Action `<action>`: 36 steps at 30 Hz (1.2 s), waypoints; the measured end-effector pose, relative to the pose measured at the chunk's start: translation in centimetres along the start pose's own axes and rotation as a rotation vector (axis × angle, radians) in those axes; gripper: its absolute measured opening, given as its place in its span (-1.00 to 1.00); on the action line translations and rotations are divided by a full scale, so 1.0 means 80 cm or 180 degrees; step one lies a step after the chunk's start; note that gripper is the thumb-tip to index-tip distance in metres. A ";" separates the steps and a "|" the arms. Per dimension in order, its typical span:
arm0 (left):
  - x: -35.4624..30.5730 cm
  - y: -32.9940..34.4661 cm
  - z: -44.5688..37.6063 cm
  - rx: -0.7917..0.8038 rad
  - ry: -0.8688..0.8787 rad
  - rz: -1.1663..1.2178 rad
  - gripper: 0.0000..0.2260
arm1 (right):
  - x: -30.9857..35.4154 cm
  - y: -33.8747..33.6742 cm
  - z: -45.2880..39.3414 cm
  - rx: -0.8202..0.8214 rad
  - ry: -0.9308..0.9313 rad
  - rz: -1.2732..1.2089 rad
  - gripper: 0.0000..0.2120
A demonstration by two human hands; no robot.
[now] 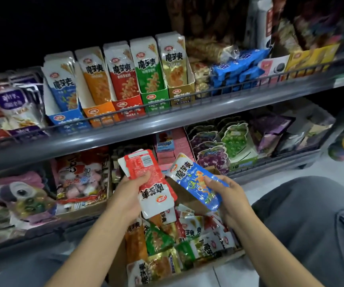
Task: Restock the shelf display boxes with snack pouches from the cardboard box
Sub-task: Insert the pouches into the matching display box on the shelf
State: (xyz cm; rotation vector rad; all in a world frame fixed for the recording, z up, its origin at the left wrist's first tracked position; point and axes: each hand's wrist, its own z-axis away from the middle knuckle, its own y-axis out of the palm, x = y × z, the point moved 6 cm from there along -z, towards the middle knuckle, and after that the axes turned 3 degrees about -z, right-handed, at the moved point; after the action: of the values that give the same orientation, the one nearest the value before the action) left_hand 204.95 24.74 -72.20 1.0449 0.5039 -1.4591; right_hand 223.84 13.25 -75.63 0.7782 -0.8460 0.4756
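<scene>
My left hand (130,190) grips a stack of red snack pouches (150,183) above the cardboard box. My right hand (227,195) holds one blue pouch (196,183) beside them. Below both hands the cardboard box (225,258) is full of several mixed pouches in red, orange, green and gold (167,239). On the upper shelf stand several display boxes in a row: blue (67,119), orange (99,113), red (128,108), green (156,99) and gold (180,94), each with pouches standing in it.
A grey wire rail (125,116) runs along the upper shelf's front edge. Other snacks fill both shelves: blue packs (235,67) at the right, grape-shaped packs (214,146) and marshmallow bags (80,177) below. My knee in grey trousers (312,224) is at the right.
</scene>
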 end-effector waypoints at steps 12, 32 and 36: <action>-0.092 0.020 0.008 0.0002 0.1025 -0.0509 -0.84 | 0.062 0.115 -0.006 0.1239 -0.0259 0.0104 -0.70; -0.194 0.004 -0.010 0.0276 0.1710 -0.1173 -0.72 | 0.189 0.270 -0.064 0.1345 -0.0834 0.1562 -0.83; -0.213 -0.022 -0.009 0.0078 0.1746 -0.1178 -0.77 | 0.200 0.312 -0.070 0.1536 -0.0892 0.2230 -0.81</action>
State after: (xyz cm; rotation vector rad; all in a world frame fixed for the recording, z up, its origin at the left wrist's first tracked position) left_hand 201.51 35.10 -58.99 1.4327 1.1205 -1.4874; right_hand 219.69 34.53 -54.70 0.9934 -1.2926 1.2454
